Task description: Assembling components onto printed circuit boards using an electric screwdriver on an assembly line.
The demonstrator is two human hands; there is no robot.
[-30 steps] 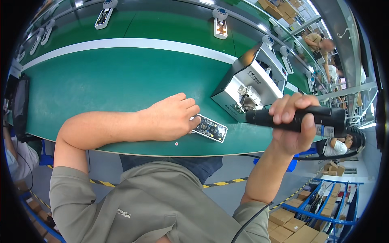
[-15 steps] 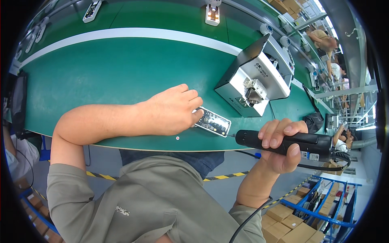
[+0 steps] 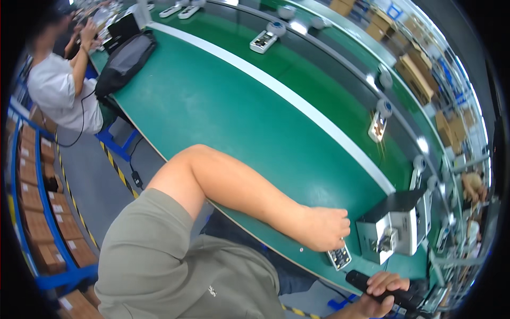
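Note:
My left hand [image 3: 328, 228] rests on the table near its front edge. Its fingers are curled together over one end of a small white device housing with an exposed circuit board [image 3: 340, 258], holding it down. My right hand [image 3: 381, 292] is wrapped around a black electric screwdriver [image 3: 359, 279]. The screwdriver lies nearly level, its tip pointing toward the near end of the housing; whether the two touch is too small to tell. Just beyond the housing stands a silver and black screw feeder [image 3: 376, 239]. A tiny pale round piece [image 3: 301, 249] lies beside my left wrist.
Past a white strip [image 3: 287, 93] runs a green conveyor belt [image 3: 329, 90] carrying several white devices, one of them lit [image 3: 377, 127]. A black bag [image 3: 127, 61] sits at the table's far left end, near a seated co-worker [image 3: 64, 90]. Boxes fill a blue rack [image 3: 40, 212] at left.
My view has swung to the left, so hands, housing and feeder now appear at the lower right. My left hand stays on the housing, and my right keeps the screwdriver.

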